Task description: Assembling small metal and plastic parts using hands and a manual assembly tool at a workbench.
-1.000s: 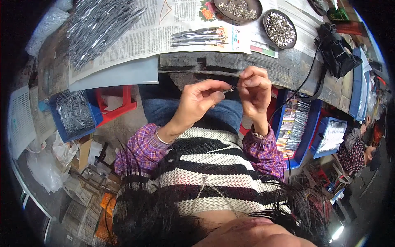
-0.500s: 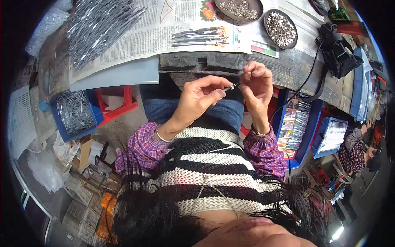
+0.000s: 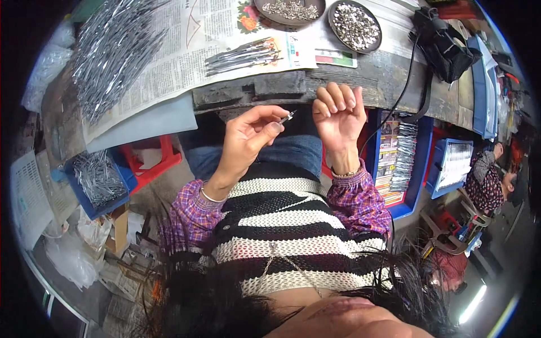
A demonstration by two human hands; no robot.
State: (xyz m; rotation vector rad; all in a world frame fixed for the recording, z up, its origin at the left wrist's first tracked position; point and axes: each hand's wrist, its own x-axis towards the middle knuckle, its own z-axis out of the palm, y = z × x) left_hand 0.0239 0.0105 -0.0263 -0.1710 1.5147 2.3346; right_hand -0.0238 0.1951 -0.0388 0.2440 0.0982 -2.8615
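Head view, left hand point(image 3: 248, 135) pinching metal pin point(image 3: 287, 117), right hand point(image 3: 338, 110) half-curled, empty

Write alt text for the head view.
A person's left hand pinches a thin metal pin at a workbench, while the right hand hangs open beside it. Newspaper on the bench carries heaps of similar pins, and two round dishes hold small metal parts.

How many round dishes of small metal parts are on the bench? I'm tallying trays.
2. One dark round dish sits at the top edge, partly cut off; the second round dish lies just right of it. Others may lie out of view.
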